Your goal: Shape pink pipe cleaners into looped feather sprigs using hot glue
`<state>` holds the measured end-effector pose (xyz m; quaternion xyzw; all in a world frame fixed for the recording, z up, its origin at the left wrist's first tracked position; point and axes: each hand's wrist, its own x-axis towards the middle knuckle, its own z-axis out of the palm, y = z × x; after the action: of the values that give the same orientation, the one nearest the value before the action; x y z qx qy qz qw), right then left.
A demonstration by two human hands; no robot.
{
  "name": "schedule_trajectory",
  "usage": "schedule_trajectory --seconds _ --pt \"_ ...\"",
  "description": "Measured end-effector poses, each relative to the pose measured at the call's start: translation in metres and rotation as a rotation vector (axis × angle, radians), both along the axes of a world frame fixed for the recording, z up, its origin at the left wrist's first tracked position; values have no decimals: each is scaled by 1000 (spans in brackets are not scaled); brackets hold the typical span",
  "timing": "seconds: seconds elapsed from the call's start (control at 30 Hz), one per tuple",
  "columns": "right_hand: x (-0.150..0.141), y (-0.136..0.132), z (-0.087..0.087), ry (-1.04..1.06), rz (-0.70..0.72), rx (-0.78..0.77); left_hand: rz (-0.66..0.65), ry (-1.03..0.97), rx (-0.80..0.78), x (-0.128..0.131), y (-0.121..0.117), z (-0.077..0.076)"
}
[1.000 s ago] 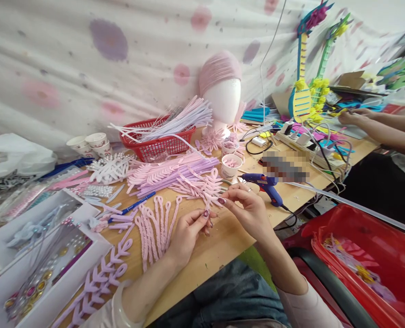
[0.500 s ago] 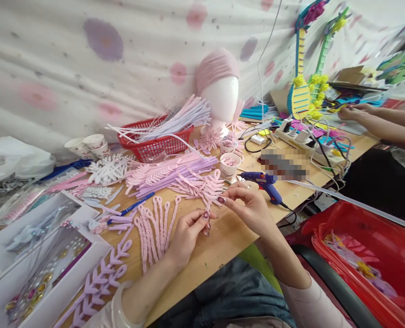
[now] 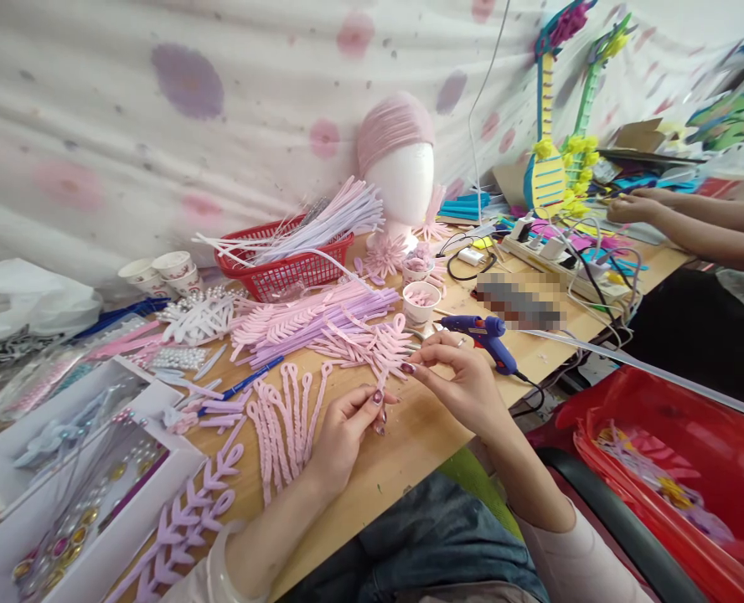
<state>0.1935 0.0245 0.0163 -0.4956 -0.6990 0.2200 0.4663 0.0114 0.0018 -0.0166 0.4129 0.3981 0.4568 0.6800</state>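
Observation:
My left hand and my right hand meet over the wooden table, both pinching a thin pink pipe-cleaner piece between fingertips. The left hand holds its lower end, the right hand its upper end. Just left of my left hand lies a row of looped pink pipe-cleaner stems. A pile of pink and lilac leaf-shaped pieces lies behind my hands. A blue glue gun rests just beyond my right hand.
A red basket holds white stems beside a white mannequin head with a pink cap. White trays of beads sit at left, a red tub at right. Another person's arms work at the far right by a power strip.
Both hands stay pinched on the pink piece with only slight finger shifts. The view has drifted a little, and the other person's hands have moved slightly left.

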Motion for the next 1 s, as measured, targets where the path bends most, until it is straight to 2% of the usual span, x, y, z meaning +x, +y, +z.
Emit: schedule_trajectory --seconds 0.47,0.77,0.87,1.0 --pt "1 -2 2 -4 10 15 2 -22 -25 0 1 -1" --pt "-2 -9 -10 130 -8 -36 4 -34 -36 0 1 1" --pt "-4 -5 -14 287 28 -138 8 -54 -39 0 1 1" --pt "-7 0 -20 676 259 -407 -64 -173 -154 1 -1 3"
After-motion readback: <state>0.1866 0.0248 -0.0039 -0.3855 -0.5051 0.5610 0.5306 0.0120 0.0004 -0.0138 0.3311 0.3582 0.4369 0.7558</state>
